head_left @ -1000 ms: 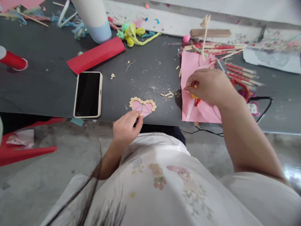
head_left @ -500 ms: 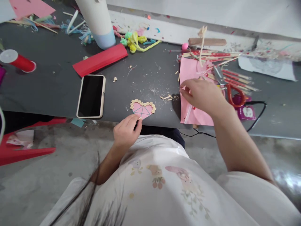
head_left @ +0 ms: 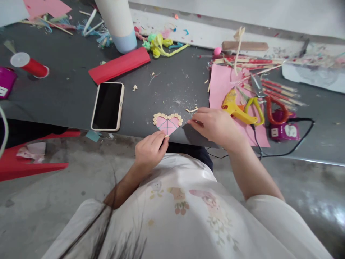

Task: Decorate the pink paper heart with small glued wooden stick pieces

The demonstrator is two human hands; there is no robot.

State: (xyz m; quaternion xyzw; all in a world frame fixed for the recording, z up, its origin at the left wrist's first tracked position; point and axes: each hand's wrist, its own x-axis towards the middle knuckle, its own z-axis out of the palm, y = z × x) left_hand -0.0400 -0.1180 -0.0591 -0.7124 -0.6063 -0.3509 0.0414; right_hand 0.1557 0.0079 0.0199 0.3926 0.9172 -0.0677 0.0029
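At the table's front edge lies a pink paper heart (head_left: pixel 166 123) with drawn lines, its upper rim bordered with small pale stick pieces. My left hand (head_left: pixel 151 148) pinches the heart's lower tip between thumb and finger. My right hand (head_left: pixel 212 124) hovers low over the table just right of the heart, thumb and fingers bent close together; whether anything sits between them I cannot make out. Beside its fingertips lie a few short wooden stick pieces (head_left: pixel 192 110). A yellow hot glue gun (head_left: pixel 237 109) rests on a pink sheet (head_left: pixel 219 82) beyond that hand.
Left of the heart are a phone (head_left: pixel 107 106), a folded red paper (head_left: pixel 120 65) and a red thread spool (head_left: pixel 33 67). A bottle (head_left: pixel 118 25) stands behind. Scissors (head_left: pixel 276 109), bundled sticks (head_left: pixel 280 91) and a purple box (head_left: pixel 285 129) with a black cord lie right.
My right hand has moved left and nearer, from above the pink sheet to beside the stick pieces, uncovering the glue gun. My left hand keeps its pinch on the heart. The view has shifted slightly.
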